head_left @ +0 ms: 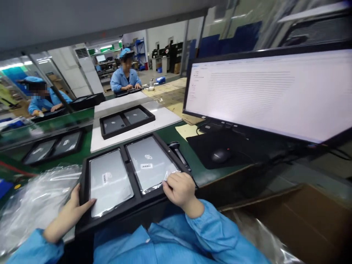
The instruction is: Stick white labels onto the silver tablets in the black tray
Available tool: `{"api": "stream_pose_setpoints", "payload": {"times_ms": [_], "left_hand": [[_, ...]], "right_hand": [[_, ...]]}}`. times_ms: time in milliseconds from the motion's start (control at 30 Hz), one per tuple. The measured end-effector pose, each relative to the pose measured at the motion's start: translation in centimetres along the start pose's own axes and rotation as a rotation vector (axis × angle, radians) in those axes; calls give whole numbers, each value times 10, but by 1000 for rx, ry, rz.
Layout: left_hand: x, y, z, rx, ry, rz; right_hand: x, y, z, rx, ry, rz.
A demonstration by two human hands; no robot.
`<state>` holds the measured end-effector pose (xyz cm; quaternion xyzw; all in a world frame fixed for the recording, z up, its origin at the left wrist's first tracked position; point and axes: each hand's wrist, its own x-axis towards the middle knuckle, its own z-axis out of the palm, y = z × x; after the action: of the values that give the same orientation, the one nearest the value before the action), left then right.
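While the black tray (125, 211) is gripped at the tabletop's near edge by left hand (72, 212) and right hand (180, 190), bagged laptops (150, 163) look heavy, slippery.

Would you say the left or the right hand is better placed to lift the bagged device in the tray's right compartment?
Probably the right hand: it already rests on that bagged device's near corner, while the left hand grips the tray's left edge.
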<state>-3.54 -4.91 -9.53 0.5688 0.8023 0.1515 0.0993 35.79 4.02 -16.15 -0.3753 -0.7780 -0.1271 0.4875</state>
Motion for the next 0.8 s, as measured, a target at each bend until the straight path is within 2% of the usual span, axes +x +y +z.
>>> {"api": "stream_pose_setpoints", "payload": {"times_ms": [100,200,300,367,500,600,700,800], "left_hand": [[-8,6,7,-195,-33,-106],[2,18,-7,-347,-21,-174],[7,19,-21,-522,-47,-116],[2,16,-19,-528,-40,-83],[-13,10,5,-434,20,-190],[-15,5,19,-457,17,-187],[-16,-1,24,-503,-12,-121],[-18,-7,18,-542,-79,-50]], "right_hand": [[13,2,-6,-30,-29,-67],[35,0,-16,-68,-9,-150],[47,-6,-25,-77,15,-191],[40,-11,-28,-76,-10,-183],[-4,-14,-24,-38,-94,-145],[-29,-10,-19,31,-80,-158],[-35,-6,-15,42,-90,-159],[-35,-5,-13,55,-76,-163]]}}
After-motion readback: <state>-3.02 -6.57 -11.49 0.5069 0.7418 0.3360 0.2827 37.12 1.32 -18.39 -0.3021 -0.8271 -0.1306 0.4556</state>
